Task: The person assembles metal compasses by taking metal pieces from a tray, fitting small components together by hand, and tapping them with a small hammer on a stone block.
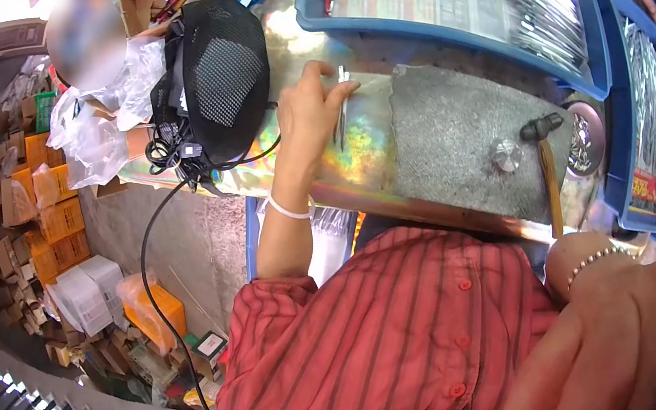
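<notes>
The left hand (pixel 314 115) is closed around thin metal tweezers (pixel 342 111), pinching them between thumb and fingers over the iridescent foil-covered part of the counter (pixel 372 157). Just beyond its fingertips runs the near rim of a blue tray (pixel 438 30), lined with printed paper and holding a row of similar metal pieces along its far side. To the outer side of this hand a black mesh pouch with tangled cables (pixel 222 77) crowds the counter's edge. Toward the other hand the surface turns to a bare grey slab (pixel 451 125), the roomiest open patch. The right hand (pixel 614 332) grips the wooden handle of a small hammer (pixel 547 166), head up, near a round metal stud (pixel 507 155) (the fingers themselves are turned away from view). A second blue tray (pixel 651 117) lies beyond the hammer.
</notes>
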`<state>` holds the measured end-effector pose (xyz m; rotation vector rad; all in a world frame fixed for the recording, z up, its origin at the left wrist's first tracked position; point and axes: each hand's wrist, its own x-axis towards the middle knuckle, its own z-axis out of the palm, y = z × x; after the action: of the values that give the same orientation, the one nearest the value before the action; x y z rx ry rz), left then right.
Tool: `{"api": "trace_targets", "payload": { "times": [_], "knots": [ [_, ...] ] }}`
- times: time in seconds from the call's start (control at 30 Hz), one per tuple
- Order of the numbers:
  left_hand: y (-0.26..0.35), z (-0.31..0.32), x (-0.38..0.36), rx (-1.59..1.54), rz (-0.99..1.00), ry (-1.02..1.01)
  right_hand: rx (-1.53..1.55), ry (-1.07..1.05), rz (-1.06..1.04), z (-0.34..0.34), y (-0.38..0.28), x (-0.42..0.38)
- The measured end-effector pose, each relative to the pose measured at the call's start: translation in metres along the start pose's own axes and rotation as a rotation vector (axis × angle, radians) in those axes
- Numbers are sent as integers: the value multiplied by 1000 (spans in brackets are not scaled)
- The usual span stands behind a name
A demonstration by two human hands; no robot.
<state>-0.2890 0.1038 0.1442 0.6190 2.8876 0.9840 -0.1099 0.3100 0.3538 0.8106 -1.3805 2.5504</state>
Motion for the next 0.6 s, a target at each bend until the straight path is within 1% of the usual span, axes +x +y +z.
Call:
{"api": "trace_targets", "payload": {
  "times": [0.03,0.07,0.17,0.2,0.3,0.37,0.4,0.47,0.6],
  "knots": [
    [-1,-1,2,34,21,50,-10,-3,-12,0,0,0],
    [1,-2,0,145,58,133,-17,-10,-19,-2,-3,1],
    [15,-18,-8,9,53,206,-52,-6,-56,-3,-6,3],
    [29,-27,-13,-127,19,189,-51,-6,-63,-4,-8,5],
    [65,-59,-31,-490,60,95,-63,-29,-79,-6,-13,10],
    [82,-77,-40,-667,218,53,-65,-51,-75,-4,-11,13],
    [94,-89,-44,-728,254,34,-68,-68,-67,-3,-9,16],
    [110,-107,-45,-791,474,103,-93,-97,-74,-1,-4,18],
    [137,-133,-48,-895,837,262,-155,-130,-88,4,-2,21]
  ]
}}
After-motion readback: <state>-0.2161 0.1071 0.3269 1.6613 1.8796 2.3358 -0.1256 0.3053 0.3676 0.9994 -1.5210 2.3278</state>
